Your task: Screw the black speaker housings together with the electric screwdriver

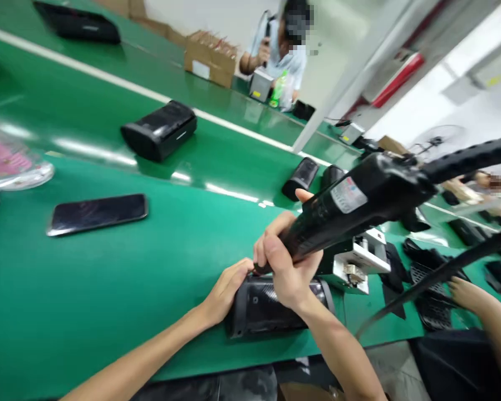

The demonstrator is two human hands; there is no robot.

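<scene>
My right hand (pixel 290 273) is wrapped round a black electric screwdriver (pixel 338 209), which has a white label and a thick cable at its rear. The tool slants down to the left, its tip over the upper left edge of a black portable speaker (pixel 271 306) lying on the green mat. With closed fingers, my left hand (pixel 223 295) grips the speaker's left end close to the tip. My fingers hide the exact spot where the tip meets the speaker. A metal and white screw feeder (pixel 357 264) stands just right of the speaker.
A phone (pixel 98 214) lies on the green bench (pixel 171 245) at left. Beyond it, another speaker (pixel 161 131) sits on the conveyor strip. At right, a co-worker's hand (pixel 467 292) touches black mesh parts (pixel 430 295). Across the bench a person (pixel 279 55) holds a similar tool.
</scene>
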